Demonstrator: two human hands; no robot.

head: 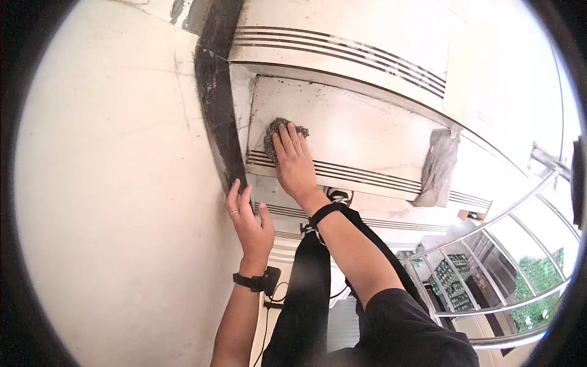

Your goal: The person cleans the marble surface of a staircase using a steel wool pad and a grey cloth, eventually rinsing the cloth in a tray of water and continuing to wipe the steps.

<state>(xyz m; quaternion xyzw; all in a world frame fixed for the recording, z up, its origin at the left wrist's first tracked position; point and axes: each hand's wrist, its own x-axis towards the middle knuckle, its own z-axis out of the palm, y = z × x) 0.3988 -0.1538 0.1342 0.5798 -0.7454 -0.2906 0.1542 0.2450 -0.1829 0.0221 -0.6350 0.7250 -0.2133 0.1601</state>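
Observation:
My right hand [296, 167] lies flat, fingers forward, on a dark grey scrubbing pad or bunched cloth [270, 140]. The pad rests on a pale stone stair tread [367, 124], near its left end and just behind the dark stripes along its front edge. Dark specks mark the back of this tread. Lower and to the left, my left hand [250, 222] is empty with its fingers apart. Its fingertips are at the dark skirting strip [220, 105] beside the wall; whether they touch it is unclear. A grey cloth [440, 165] hangs over the tread's front edge at the right.
A smooth pale wall [114, 160] borders the stairs on the left. Another striped step [339, 43] rises above. A curved metal railing [523, 204] bounds the right, with stacked green bottles [454, 280] below. My shoes [339, 196] stand on lower steps.

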